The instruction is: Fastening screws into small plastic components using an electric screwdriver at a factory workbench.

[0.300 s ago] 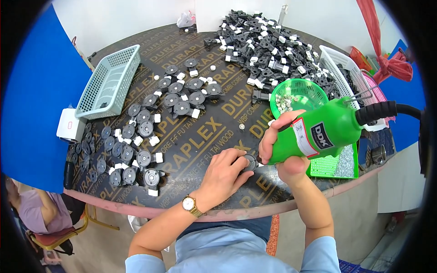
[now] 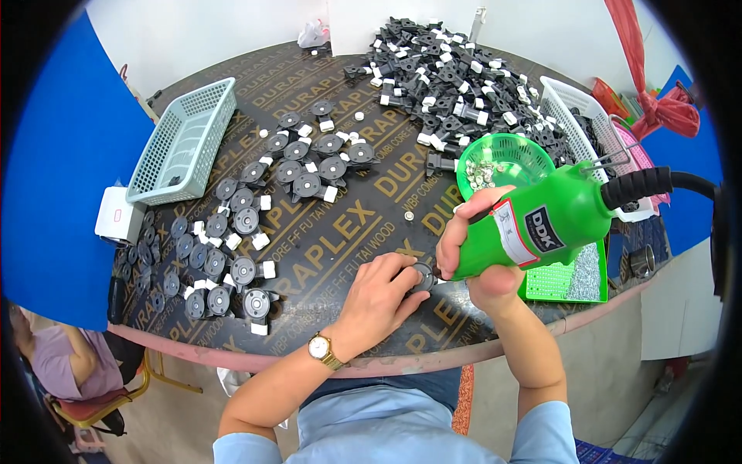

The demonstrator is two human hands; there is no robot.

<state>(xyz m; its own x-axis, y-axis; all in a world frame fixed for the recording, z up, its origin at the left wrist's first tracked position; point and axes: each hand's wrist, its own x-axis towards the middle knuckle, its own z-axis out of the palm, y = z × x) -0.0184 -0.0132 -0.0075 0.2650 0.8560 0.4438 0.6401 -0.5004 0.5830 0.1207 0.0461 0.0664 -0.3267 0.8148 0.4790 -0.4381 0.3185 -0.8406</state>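
A green power screwdriver [image 2: 572,209] lies tilted in my right hand [image 2: 493,288], whose fingers wrap round its body. Its front end points left at a round black part [image 2: 423,278] on the table; the tip itself is hidden by my fingers. My left hand [image 2: 379,292] has its thumb and fingers closed on that part from the left, pressing it to the tabletop. Beyond the screwdriver stands a green round basket [image 2: 506,143] with small metal pieces in it. A small white-rimmed piece [image 2: 410,216] lies on the table ahead of my hands.
Several black wheel-like parts with white ends [image 2: 246,221] spread over the left side, near a pale basket [image 2: 185,139]. A large heap of black and white parts [image 2: 456,77] fills the back. A green tray [image 2: 550,288] holds screws at right. The screwdriver's cable [image 2: 692,185] runs off right.
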